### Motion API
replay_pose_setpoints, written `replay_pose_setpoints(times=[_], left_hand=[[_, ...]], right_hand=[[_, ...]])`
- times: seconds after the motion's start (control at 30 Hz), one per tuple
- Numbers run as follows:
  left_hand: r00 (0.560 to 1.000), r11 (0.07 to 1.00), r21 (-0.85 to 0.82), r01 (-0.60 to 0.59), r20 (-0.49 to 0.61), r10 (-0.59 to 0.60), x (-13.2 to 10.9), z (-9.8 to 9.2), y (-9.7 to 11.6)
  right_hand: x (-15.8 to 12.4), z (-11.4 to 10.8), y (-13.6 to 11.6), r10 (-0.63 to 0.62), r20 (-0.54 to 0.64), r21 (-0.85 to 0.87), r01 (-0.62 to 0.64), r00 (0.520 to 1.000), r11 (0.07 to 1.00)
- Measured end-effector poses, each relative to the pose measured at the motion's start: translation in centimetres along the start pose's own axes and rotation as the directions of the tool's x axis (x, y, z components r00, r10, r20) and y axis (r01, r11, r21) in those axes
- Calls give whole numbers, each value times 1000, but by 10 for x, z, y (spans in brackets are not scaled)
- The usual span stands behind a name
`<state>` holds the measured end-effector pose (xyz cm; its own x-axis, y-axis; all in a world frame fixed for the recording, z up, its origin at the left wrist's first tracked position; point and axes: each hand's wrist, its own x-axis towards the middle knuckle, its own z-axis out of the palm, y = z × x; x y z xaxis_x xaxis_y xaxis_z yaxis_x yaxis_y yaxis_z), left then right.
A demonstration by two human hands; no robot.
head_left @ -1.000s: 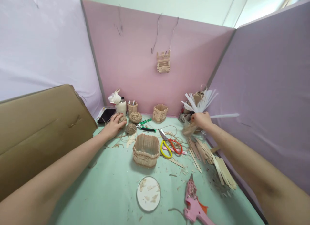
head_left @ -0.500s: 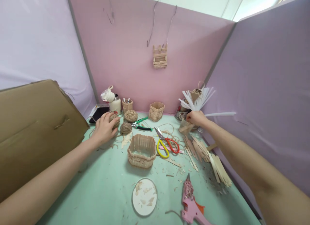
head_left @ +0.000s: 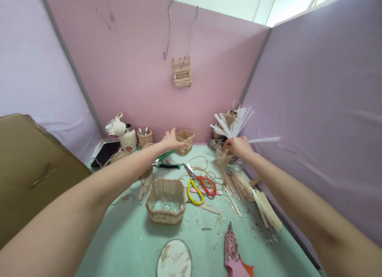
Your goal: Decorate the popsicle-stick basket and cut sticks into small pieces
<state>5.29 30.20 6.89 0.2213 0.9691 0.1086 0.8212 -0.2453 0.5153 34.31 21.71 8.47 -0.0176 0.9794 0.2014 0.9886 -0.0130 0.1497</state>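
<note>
My left hand (head_left: 173,142) reaches to the back of the table, fingers spread, beside a small woven-look basket (head_left: 185,141); whether it touches the basket I cannot tell. At the back right, my right hand (head_left: 241,147) is closed at the top of a clear plastic cup (head_left: 221,161) containing wooden sticks. What its fingers grip is hidden. White strips (head_left: 234,126) fan out just behind that hand. Nearer me stands a larger wood-covered basket (head_left: 165,215) with a clear inside. My left forearm partly covers the twine (head_left: 119,154).
Scissors (head_left: 195,181), green-handled pliers (head_left: 167,165), wooden strips (head_left: 253,189) and a pink glue gun (head_left: 234,253) lie about. A white oval dish (head_left: 174,261) sits in front. Cardboard (head_left: 38,181) leans at left; a bottle (head_left: 129,138) and pen holder (head_left: 145,140) stand behind.
My left hand has moved right from the twine balls to the small basket. My right hand stays by the cup and white strips. The view has shifted slightly to the right.
</note>
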Motion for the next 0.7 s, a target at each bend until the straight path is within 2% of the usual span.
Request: replay_pose_setpoints(times=[0.07, 0.1, 0.2, 0.3, 0.37, 0.53, 0.63, 0.7], left_hand=[[996, 996, 31, 83, 33, -84, 20, 17, 13], [996, 995, 51, 87, 33, -88, 28, 25, 18], [998, 999, 49, -19, 56, 16, 45, 39, 23], [969, 978, 1, -210, 135, 208, 60, 41, 23], [942, 958, -24, -286, 175, 286, 69, 41, 22], [929, 949, -30, -315, 193, 315, 80, 46, 25], [941, 952, -23, -305, 147, 305, 76, 46, 27], [951, 957, -17, -290, 107, 290, 69, 38, 25]], right_hand=[[0, 1, -1, -6, 1, 9, 6, 1000, 1000], [-1, 2, -1, -9, 2, 12, 9, 1000, 1000], [-2, 7, 1, -8, 8, 19, 8, 1000, 1000], [-4, 10, 5, 1, 12, 14, -1, 1000, 1000], [-5, 11, 6, 5, 20, 4, -5, 1000, 1000], [-5, 8, 4, -1, 18, -50, 2, 1000, 999], [-4, 6, 2, -29, -6, -103, 29, 1000, 994], [-3, 6, 1, -65, 4, -137, 65, 998, 988]])
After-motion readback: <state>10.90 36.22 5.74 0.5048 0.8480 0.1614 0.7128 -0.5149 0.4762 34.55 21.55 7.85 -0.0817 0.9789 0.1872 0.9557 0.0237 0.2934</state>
